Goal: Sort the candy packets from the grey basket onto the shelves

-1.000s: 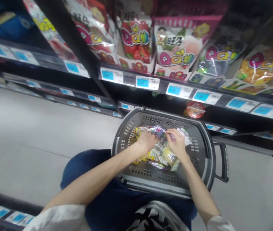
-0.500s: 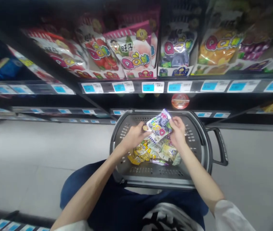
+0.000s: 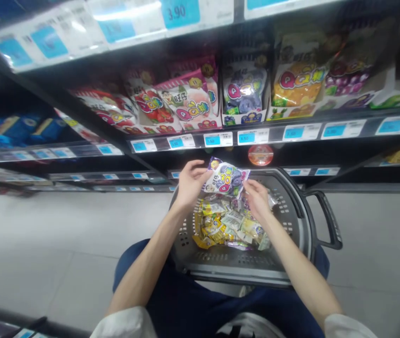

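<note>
Above the shopping basket [image 3: 217, 272] I hold a white and purple bag of gummy candy [image 3: 228, 180], printed with blueberries and "QQ". My left hand [image 3: 192, 183] grips its left end, thumb on the front. The right edge is pinched by my right hand [image 3: 257, 197]. The bag lies tilted, its printed front turned up toward me. Below it in the basket are several candy packets, among them yellow packets [image 3: 214, 227] and pale green packets [image 3: 235, 220].
A shelf [image 3: 273, 134] with price tags runs across in front of me. On it stand a peach gummy bag [image 3: 189, 101], a blueberry gummy bag [image 3: 245, 89] and an orange-coloured gummy bag [image 3: 298, 82]. A round red-lidded container [image 3: 260, 155] sits lower. The basket's handle [image 3: 326, 220] sticks out rightward.
The bag has been turned from upside down to nearly upright lettering. My left hand has shifted up along its left end. My view has tilted up, showing a higher shelf edge.
</note>
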Demonstrator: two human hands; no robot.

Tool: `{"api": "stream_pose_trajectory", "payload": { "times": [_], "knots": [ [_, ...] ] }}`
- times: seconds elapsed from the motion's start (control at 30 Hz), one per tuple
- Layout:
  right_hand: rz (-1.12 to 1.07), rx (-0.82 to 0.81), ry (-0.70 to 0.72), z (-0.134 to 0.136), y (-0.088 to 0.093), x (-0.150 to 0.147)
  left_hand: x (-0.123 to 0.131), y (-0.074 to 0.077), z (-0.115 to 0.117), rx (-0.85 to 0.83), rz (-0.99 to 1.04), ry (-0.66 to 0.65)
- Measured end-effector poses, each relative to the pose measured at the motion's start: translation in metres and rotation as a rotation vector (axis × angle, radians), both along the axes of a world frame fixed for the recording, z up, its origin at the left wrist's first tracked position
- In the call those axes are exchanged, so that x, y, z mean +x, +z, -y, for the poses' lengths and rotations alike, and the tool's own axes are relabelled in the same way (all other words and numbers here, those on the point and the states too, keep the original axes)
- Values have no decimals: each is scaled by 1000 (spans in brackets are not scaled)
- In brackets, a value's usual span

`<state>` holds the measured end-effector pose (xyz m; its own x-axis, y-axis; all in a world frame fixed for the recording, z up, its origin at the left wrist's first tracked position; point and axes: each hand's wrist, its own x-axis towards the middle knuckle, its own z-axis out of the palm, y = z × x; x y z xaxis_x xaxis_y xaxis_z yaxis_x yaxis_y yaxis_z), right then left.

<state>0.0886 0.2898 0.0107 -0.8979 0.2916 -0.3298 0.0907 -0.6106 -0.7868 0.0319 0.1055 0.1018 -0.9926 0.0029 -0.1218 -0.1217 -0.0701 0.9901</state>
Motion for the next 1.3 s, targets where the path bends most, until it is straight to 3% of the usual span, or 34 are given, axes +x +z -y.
{"api": "stream_pose_trajectory", "payload": {
  "times": [0.17, 0.37, 0.63, 0.9, 1.03, 1.2, 1.3],
  "knots": [
    [13, -103, 102, -4, -3, 0, 8, 11, 0, 135, 111, 27],
    [-9, -168, 215, -4, -1, 2, 5, 9, 7, 152, 159, 18],
    [-49, -95, 317, -2, 2, 4, -6, 6, 10, 174, 176, -67],
    [7, -39, 365, 5, 6, 7, -21, 8, 14, 148, 151, 8],
    [-9, -3, 507, 9, 5, 14, -20, 8, 13, 199, 170, 36],
    [-53, 128, 749, 16, 7, 24, -17, -5, 8, 190, 118, 78],
    [-63, 189, 789, 22, 7, 27, -18, -12, 6, 130, 63, 75]
  ]
}}
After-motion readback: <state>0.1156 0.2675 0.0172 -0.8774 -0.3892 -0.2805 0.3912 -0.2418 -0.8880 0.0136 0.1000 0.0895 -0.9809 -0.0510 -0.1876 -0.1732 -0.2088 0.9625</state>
